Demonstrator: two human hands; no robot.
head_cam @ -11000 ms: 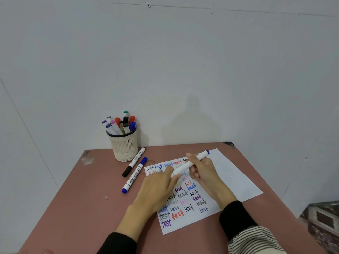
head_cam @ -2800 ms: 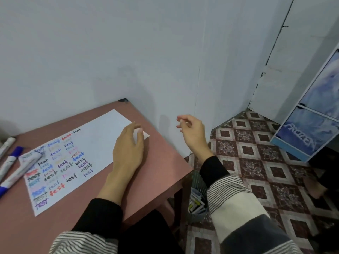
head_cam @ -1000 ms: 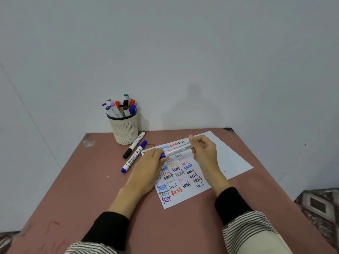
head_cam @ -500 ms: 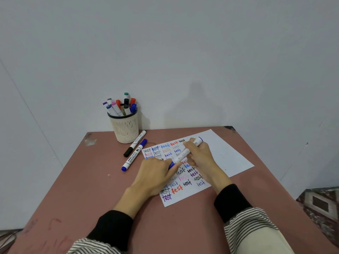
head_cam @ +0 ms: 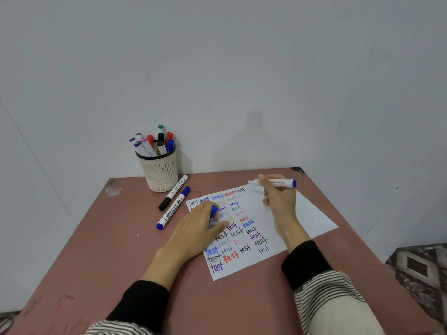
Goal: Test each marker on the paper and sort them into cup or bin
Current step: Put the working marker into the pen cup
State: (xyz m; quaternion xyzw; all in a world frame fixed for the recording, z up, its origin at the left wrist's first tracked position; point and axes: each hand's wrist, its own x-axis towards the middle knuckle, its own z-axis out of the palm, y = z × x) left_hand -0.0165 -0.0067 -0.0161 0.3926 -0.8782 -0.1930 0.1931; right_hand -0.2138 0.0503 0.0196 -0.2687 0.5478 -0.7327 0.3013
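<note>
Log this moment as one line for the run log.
step: marker uncapped | right hand: holds marker over paper | left hand: holds blue cap | no stroke yet

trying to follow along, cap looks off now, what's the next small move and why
Probably lower the uncapped marker in the right hand to the blank part of the paper and write a test word; the left hand already holds the blue cap.
</note>
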